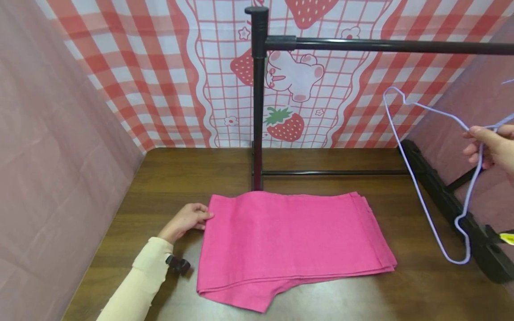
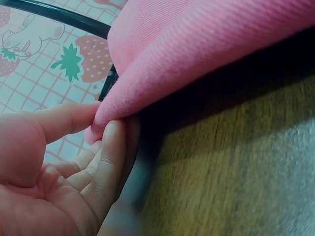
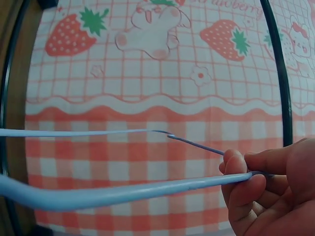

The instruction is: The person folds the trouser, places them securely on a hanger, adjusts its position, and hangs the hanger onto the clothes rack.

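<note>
Folded bright pink trousers (image 1: 289,236) lie flat on the wooden table, a pointed crotch flap sticking out at the near edge. At their left edge, my left hand (image 1: 188,219) pinches the folded cloth near the upper corner. The left wrist view shows the thumb on one side of the pink fold (image 2: 162,64) and the fingers on the other, with the edge raised off the wood. Off to the right, my right hand (image 1: 491,145) grips a lavender wire hanger (image 1: 417,187) near its neck, held up in the air and turned sideways. Part of its hook runs past the view's right edge.
A black clothes rack stands behind the trousers, with an upright post (image 1: 259,111), a top bar (image 1: 381,45) and a foot (image 1: 453,214) at right. A strawberry-print cloth (image 1: 160,80) hangs at the back, and pink drapes (image 1: 60,133) flank the table (image 1: 160,178).
</note>
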The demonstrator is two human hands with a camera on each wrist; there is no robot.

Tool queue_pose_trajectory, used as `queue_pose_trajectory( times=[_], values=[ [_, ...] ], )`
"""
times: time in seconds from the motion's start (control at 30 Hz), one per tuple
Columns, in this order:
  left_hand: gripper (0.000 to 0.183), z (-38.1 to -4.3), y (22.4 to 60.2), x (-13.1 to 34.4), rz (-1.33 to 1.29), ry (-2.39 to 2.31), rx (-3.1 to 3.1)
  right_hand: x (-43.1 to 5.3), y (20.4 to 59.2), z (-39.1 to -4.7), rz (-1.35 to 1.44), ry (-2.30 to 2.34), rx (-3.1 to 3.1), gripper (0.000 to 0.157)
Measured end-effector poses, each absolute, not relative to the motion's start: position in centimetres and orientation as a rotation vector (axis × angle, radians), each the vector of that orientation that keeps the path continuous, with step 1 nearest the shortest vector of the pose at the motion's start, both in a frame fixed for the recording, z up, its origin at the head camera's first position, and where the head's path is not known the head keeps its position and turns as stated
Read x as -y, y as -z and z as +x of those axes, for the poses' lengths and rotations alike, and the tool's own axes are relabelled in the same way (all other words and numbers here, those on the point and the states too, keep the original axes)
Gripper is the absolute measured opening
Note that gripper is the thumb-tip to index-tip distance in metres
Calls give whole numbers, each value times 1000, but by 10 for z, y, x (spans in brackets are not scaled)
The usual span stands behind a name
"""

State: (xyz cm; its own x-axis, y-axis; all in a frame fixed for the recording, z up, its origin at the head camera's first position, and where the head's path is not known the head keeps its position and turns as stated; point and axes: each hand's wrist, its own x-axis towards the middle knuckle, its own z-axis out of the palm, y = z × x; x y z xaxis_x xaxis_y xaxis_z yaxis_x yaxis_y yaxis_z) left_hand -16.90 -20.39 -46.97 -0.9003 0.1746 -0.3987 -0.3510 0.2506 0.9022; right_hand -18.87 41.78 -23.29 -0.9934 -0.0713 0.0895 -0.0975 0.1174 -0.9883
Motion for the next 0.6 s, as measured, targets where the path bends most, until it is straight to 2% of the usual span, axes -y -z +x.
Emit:
queue_pose_trajectory(
  times=[0.13,0.33,0.6],
  values=[
    [24,-168,470,204,-154,-1691,-2104,-393,247,-176,141,-1892,2264,30],
    [27,-165,465,201,-112,-1694,-2077,-372,257,-166,-79,-1425,2561,36],
    [28,-160,465,202,-91,-1667,-2059,-345,283,-168,32,-1748,2467,34]
  ],
)
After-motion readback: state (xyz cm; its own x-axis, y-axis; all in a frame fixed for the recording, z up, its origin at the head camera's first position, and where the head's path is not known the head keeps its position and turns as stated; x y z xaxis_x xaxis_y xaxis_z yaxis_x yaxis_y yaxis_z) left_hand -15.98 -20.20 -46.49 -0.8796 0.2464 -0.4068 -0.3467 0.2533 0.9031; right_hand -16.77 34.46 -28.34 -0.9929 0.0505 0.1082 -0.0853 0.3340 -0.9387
